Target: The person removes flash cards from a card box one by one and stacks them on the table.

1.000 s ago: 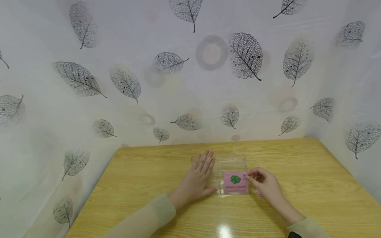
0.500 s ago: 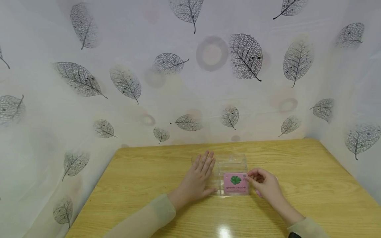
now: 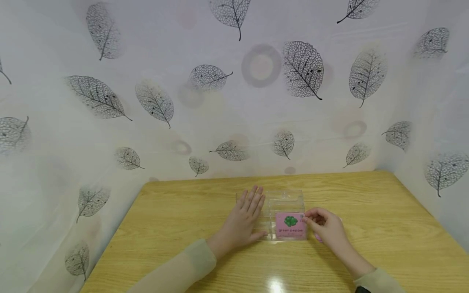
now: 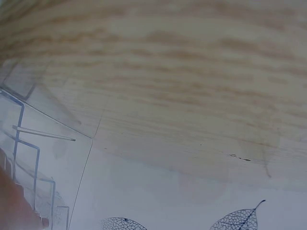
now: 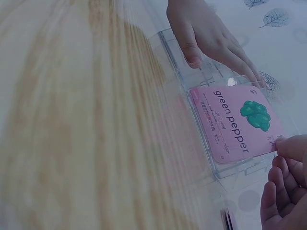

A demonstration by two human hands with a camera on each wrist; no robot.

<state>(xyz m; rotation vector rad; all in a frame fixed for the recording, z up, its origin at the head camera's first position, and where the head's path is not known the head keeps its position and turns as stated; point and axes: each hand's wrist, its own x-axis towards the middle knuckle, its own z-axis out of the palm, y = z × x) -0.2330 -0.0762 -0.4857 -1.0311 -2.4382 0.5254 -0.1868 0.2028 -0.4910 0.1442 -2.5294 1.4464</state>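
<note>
A clear plastic box (image 3: 287,206) with stepped compartments stands on the wooden table. My left hand (image 3: 239,221) rests on its left part, fingers straight and thumb spread. At the box's front right is a pink card (image 3: 290,232) with a green pepper picture and the words "green pepper". My right hand (image 3: 329,228) pinches the card's upper right corner between thumb and finger. The right wrist view shows this card (image 5: 230,122) over the box, with the thumb on its corner. More pink (image 3: 318,238) shows beneath my right hand, mostly hidden by it.
The wood-grain table (image 3: 176,211) reaches back to a pale curtain (image 3: 227,114) printed with dark leaves, which also hangs at both sides. A dark band (image 3: 362,289) is on the right wrist. The left wrist view catches the box's clear stepped edges (image 4: 36,177).
</note>
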